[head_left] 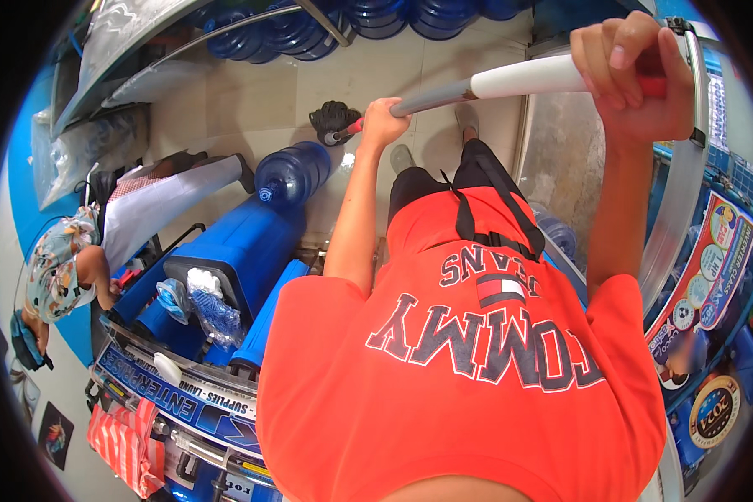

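My right hand (632, 75) is raised at the upper right, its fingers wrapped round the red end of a mop handle. The handle (531, 77) is white, then grey, and slants down to the left. Lower on the shaft my left hand (385, 123) grips it with closed fingers. Just beyond that hand, the dark, stringy mop head (333, 120) rests on the tiled floor (427, 71). My feet stand on the floor to the right of it.
Several blue water jugs (305, 35) line the far side. Another jug (293, 171) lies by a large blue bin (243, 243). At the left a person (63, 259) in a floral top is beside a white-covered surface. A metal-framed glass door edge (682, 201) stands close on my right.
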Available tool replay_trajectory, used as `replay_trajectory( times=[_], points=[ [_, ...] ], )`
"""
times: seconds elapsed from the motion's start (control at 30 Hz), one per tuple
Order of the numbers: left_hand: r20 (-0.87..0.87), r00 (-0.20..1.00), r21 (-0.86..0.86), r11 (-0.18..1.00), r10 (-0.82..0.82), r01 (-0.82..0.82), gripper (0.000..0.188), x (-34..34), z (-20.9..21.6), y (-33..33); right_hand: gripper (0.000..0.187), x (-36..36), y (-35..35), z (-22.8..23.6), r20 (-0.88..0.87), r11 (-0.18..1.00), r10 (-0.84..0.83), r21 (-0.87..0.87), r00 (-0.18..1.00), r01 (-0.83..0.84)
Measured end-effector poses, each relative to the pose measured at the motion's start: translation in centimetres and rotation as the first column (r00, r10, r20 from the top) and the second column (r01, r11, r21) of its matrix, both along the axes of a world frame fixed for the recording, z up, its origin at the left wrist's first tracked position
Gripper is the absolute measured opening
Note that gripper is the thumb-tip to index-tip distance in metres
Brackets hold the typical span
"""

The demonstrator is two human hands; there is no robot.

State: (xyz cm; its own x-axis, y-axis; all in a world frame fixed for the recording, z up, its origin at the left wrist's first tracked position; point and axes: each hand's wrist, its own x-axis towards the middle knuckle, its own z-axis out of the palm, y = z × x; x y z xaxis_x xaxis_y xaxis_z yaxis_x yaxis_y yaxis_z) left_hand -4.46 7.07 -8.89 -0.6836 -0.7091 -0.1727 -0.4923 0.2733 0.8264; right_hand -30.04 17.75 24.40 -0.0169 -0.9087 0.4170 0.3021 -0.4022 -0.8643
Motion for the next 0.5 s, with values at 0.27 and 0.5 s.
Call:
replay_trajectory(
  times=[0.27,0.5],
  points=[
    [0.188,0.982,0.049,0.998,0.026,-0.036,0.018,-7.8,-0.3,-1.1,0.043,-10.0,-1.8,-2.6,0.037,0.994,-0.063,0.087,0.997,0.060],
    [-0.116,0.951,-0.135,0.944,0.286,-0.301,0.020,-18.5,1.7,0.5,0.039,-17.0,-3.8,4.0,-0.084,0.992,-0.080,0.089,0.993,0.088]
  ],
)
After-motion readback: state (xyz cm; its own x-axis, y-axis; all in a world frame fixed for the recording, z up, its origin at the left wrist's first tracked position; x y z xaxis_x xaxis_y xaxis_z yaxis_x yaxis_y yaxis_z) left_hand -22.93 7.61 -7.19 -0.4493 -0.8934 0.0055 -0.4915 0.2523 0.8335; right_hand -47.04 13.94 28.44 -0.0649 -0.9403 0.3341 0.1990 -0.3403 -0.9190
